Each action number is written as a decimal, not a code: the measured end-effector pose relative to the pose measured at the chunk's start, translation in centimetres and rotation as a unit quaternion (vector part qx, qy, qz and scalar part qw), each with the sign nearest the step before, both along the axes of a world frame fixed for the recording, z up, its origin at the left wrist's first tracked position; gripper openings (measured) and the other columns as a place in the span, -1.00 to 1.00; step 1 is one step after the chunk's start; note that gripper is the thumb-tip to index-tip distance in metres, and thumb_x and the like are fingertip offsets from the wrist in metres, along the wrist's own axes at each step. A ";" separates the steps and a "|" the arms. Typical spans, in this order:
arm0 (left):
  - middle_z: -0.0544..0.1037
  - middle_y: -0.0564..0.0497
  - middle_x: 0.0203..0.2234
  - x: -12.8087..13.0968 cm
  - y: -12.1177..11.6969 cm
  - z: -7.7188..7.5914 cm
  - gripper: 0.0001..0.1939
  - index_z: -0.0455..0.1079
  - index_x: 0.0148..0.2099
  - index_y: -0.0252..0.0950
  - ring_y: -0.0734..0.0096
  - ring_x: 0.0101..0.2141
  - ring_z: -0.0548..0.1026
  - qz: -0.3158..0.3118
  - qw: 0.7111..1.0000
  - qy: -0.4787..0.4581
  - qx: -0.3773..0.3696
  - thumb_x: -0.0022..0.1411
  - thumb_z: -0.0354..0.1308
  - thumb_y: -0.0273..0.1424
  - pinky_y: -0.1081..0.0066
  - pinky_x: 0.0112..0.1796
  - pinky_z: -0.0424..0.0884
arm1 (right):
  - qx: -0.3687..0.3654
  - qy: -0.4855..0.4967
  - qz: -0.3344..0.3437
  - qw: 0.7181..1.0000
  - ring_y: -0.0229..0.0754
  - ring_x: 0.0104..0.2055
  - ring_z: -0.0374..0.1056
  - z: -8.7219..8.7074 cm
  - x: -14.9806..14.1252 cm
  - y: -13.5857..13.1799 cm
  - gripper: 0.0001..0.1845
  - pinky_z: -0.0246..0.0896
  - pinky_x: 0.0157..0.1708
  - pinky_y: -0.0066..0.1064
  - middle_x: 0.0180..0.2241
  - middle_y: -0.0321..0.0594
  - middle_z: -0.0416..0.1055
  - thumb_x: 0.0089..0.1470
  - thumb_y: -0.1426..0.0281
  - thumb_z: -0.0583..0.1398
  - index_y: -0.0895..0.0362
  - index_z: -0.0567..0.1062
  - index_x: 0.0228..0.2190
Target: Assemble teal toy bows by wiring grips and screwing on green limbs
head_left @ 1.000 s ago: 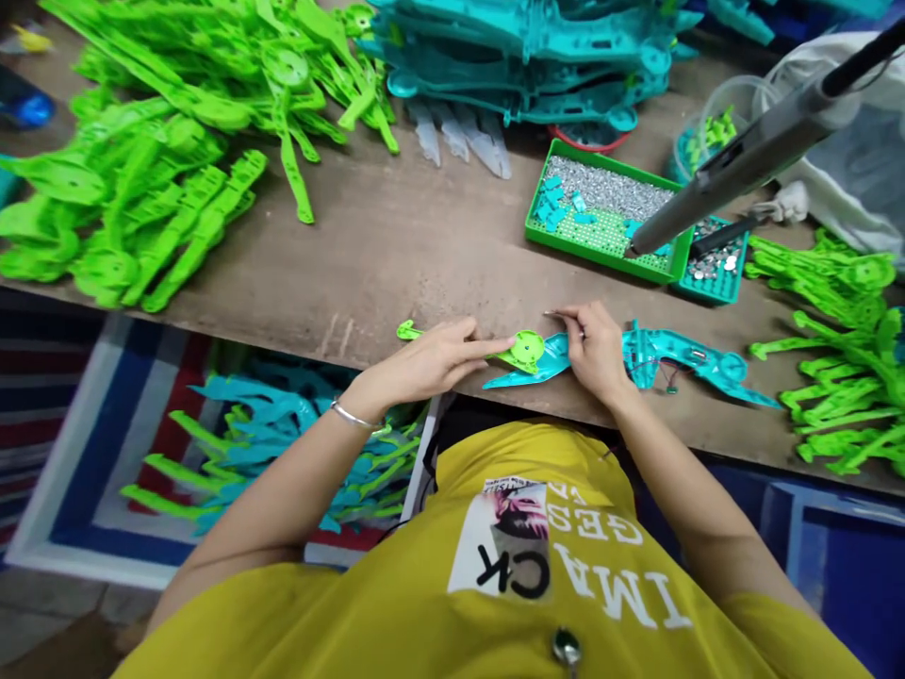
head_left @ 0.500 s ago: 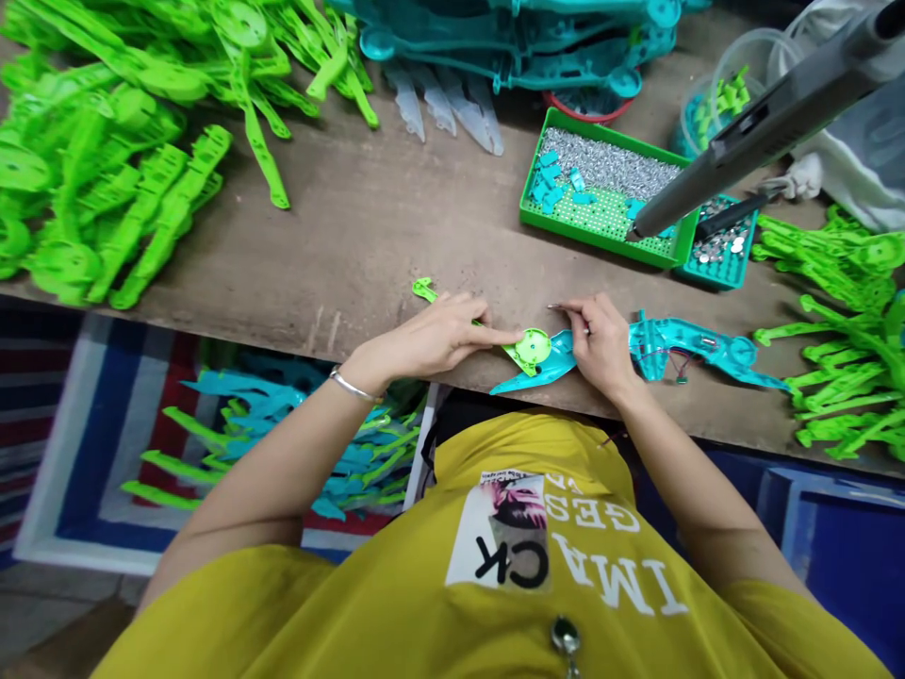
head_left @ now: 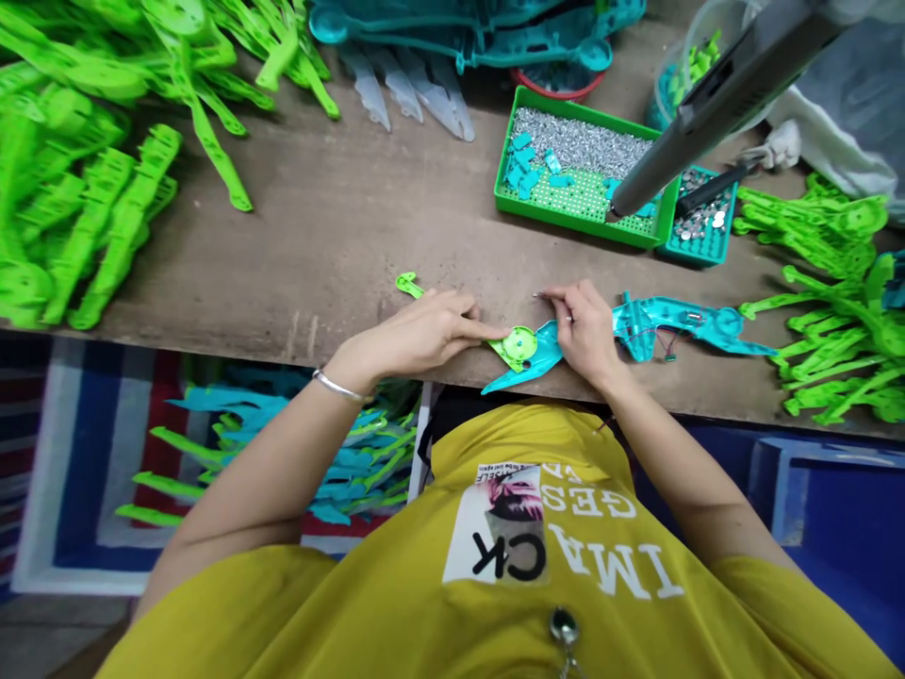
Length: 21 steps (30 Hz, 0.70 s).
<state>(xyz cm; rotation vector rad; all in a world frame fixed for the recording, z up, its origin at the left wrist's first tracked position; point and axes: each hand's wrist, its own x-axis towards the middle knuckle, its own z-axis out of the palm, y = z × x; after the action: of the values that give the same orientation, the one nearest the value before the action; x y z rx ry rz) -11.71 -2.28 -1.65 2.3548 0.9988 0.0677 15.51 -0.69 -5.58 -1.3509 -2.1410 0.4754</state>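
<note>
My left hand [head_left: 431,330] is closed over a green plastic arm part [head_left: 519,349], its index finger stretched to the edge of the round disc. The hooked far end of this part sticks out beyond my knuckles. The disc lies over the pointed left end of a teal plastic shell [head_left: 657,321], which has thin wires at its right half. My right hand [head_left: 585,330] rests on the shell's middle and hides part of it. Between its thumb and forefinger is a small metal screw [head_left: 538,294], just above the disc.
A grey electric screwdriver [head_left: 679,141] hangs over a green tray [head_left: 580,226] of screws and teal bits. Beside it stands a teal basket [head_left: 697,250] of metal pieces. Green part piles [head_left: 106,217] [head_left: 841,321] lie on both sides. A bin [head_left: 67,509] stands below the table's edge.
The view has shifted, so the table things sit farther left and higher. My left fingertip has drawn back to the disc's edge. Both hands keep their hold.
</note>
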 end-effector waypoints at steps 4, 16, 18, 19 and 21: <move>0.45 -0.29 0.14 1.5 -3.4 0.0 -0.09 0.17 0.47 -0.22 -0.18 0.15 0.37 0.073 0.995 -0.008 0.068 0.26 0.14 0.19 -0.28 0.24 0.11 | 0.004 0.001 -0.007 1.000 -0.11 -0.17 0.45 -0.1 -0.1 -0.1 -0.71 0.40 -0.12 -0.24 -0.23 -0.08 0.52 0.36 0.47 0.05 0.13 0.57 -0.15; 0.30 -0.38 0.35 4.1 -7.2 -1.4 0.08 -0.01 0.51 -0.32 -0.30 0.41 0.11 0.205 0.968 -0.064 0.132 0.19 0.25 0.18 -0.35 0.35 -0.25 | -0.110 0.028 0.046 0.992 -0.10 -0.19 0.49 3.5 -0.3 0.7 -0.74 0.36 -0.13 -0.25 -0.25 -0.13 0.59 0.31 0.42 0.13 0.09 0.64 -0.19; 0.34 -0.38 0.32 4.3 -7.2 -1.0 -0.05 0.08 0.47 -0.36 -0.18 0.35 0.23 0.271 0.946 -0.087 0.152 0.28 0.18 0.14 -0.17 0.32 0.01 | -0.163 0.052 0.112 0.979 -0.14 -0.22 0.50 5.2 -1.0 1.4 -0.75 0.35 -0.17 -0.30 -0.25 -0.16 0.61 0.28 0.42 0.15 0.08 0.66 -0.21; 0.40 -0.35 0.27 4.4 -7.1 -0.8 -0.17 0.16 0.42 -0.35 -0.10 0.29 0.32 0.312 0.932 -0.093 0.162 0.34 0.15 0.08 -0.06 0.26 0.14 | -0.188 0.061 0.149 0.969 -0.16 -0.23 0.50 5.8 -1.4 1.7 -0.76 0.35 -0.18 -0.32 -0.25 -0.18 0.61 0.27 0.43 0.16 0.08 0.66 -0.22; 0.54 -0.23 0.10 4.6 -7.0 -0.5 -0.47 0.36 0.26 -0.30 0.04 0.11 0.45 0.375 0.907 -0.087 0.171 0.43 0.11 -0.06 0.09 0.10 0.26 | -0.223 0.069 0.207 0.950 -0.17 -0.22 0.51 6.5 -2.6 2.1 -0.77 0.34 -0.15 -0.33 -0.25 -0.19 0.62 0.25 0.44 0.16 0.10 0.66 -0.25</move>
<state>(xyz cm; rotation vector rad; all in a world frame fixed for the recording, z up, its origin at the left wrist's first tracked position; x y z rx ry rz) -7.14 -9.26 -2.17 2.0488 1.8567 0.7854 12.91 1.39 0.96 -1.0319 -2.2828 1.2472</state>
